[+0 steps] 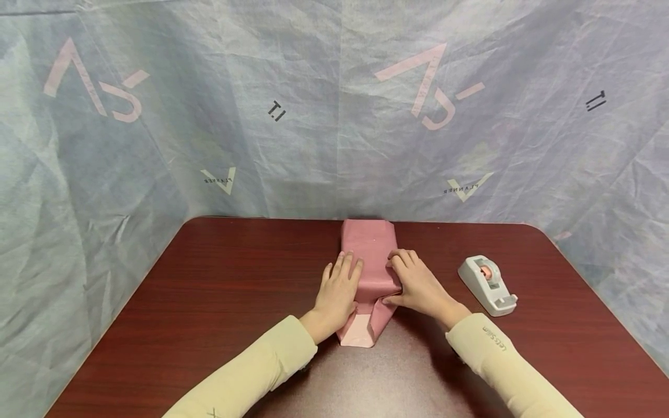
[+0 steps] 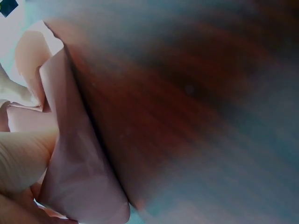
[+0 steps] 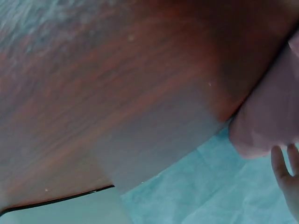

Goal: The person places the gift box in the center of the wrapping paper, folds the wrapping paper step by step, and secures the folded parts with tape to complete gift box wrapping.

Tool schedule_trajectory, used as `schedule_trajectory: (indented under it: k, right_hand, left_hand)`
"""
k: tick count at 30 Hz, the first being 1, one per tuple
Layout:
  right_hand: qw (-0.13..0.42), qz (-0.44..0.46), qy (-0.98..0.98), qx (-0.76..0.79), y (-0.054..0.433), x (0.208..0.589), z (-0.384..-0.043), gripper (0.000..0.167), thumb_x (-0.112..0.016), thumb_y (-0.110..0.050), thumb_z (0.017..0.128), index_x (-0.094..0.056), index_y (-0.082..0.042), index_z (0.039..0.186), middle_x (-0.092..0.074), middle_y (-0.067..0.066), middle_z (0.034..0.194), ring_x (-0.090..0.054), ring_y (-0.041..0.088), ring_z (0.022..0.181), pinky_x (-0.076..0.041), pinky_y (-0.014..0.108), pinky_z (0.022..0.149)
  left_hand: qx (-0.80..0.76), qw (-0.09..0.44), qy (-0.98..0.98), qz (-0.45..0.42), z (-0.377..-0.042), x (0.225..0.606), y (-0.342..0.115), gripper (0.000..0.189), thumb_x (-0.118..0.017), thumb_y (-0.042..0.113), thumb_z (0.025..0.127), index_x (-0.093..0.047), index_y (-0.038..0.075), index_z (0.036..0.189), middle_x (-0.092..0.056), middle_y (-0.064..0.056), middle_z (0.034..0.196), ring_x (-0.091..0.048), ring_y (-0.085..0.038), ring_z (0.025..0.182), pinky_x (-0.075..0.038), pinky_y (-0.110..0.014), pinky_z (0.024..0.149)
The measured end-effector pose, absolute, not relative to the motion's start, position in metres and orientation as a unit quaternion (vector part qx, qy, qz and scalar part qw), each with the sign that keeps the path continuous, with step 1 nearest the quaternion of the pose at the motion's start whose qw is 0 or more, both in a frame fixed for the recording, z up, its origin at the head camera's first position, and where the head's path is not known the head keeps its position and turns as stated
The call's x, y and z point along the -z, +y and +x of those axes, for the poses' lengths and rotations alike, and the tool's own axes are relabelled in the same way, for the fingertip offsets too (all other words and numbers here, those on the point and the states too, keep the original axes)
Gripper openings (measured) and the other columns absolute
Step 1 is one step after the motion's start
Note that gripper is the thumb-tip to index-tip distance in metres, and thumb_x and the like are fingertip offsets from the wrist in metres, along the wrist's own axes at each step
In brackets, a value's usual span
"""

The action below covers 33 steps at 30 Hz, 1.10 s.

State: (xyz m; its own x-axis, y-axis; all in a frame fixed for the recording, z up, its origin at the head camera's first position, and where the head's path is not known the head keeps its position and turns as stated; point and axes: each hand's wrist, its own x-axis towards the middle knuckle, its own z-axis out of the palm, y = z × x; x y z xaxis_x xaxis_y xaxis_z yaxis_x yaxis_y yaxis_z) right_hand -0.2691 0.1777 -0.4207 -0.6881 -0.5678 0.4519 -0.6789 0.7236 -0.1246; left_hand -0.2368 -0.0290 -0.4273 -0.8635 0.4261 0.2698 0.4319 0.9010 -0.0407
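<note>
A box wrapped in pink paper (image 1: 369,249) lies lengthwise at the table's middle. Its near end has a paper flap (image 1: 358,332), pale inside, that sticks out toward me with creased sides. My left hand (image 1: 337,293) rests along the box's left side, fingers straight and thumb by the flap. On the opposite side my right hand (image 1: 418,285) holds the box, fingers bent over its edge and thumb at the folded paper corner. The left wrist view shows the creased paper (image 2: 79,163) beside a thumb (image 2: 23,158). Fingers (image 3: 279,163) touch the pink paper (image 3: 266,116) in the right wrist view.
A white tape dispenser (image 1: 488,287) with a roll of tape stands to the right of my right hand. The dark red wooden table (image 1: 235,278) ends at a grey printed cloth (image 1: 313,145) hanging behind it and on both sides.
</note>
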Motion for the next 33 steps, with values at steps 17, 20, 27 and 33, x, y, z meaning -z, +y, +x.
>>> schedule_trajectory:
  k: [17, 20, 27, 33]
  right_hand:
    - [0.238, 0.322, -0.91, -0.107, 0.171, 0.434, -0.267, 0.075, -0.081, -0.047, 0.052, -0.049, -0.005, 0.105, -0.047, 0.013, 0.117, -0.043, 0.03, 0.106, -0.04, 0.044, 0.083]
    - [0.246, 0.318, -0.912, -0.087, 0.17, 0.436, -0.266, 0.077, -0.077, -0.049, 0.052, -0.048, -0.004, 0.107, -0.046, 0.015, 0.119, -0.043, 0.031, 0.107, -0.041, 0.044, 0.082]
    - [0.237, 0.316, -0.914, -0.09, 0.17, 0.435, -0.266, 0.08, -0.079, -0.055, 0.054, -0.048, -0.004, 0.108, -0.045, 0.014, 0.118, -0.042, 0.031, 0.105, -0.04, 0.043, 0.081]
    - [0.239, 0.309, -0.92, -0.043, 0.165, 0.433, -0.267, 0.085, -0.076, -0.059, 0.053, -0.049, -0.004, 0.111, -0.047, 0.017, 0.119, -0.043, 0.032, 0.106, -0.04, 0.045, 0.084]
  left_hand:
    - [0.03, 0.127, -0.967, -0.22, -0.238, 0.427, -0.029, 0.091, -0.079, 0.028, 0.067, -0.029, 0.01, 0.141, -0.026, -0.016, 0.148, -0.023, -0.031, 0.138, -0.03, -0.048, 0.103]
    - [0.027, 0.133, -0.966, -0.22, -0.238, 0.428, -0.029, 0.09, -0.078, 0.032, 0.069, -0.029, 0.01, 0.141, -0.026, -0.016, 0.147, -0.024, -0.031, 0.137, -0.03, -0.047, 0.103]
    - [0.031, 0.135, -0.966, -0.218, -0.237, 0.428, -0.028, 0.086, -0.074, 0.037, 0.073, -0.03, 0.01, 0.141, -0.026, -0.016, 0.147, -0.024, -0.031, 0.137, -0.031, -0.048, 0.103]
    - [0.036, 0.135, -0.966, -0.219, -0.237, 0.428, -0.028, 0.086, -0.074, 0.038, 0.073, -0.03, 0.01, 0.141, -0.026, -0.016, 0.147, -0.024, -0.031, 0.137, -0.031, -0.049, 0.102]
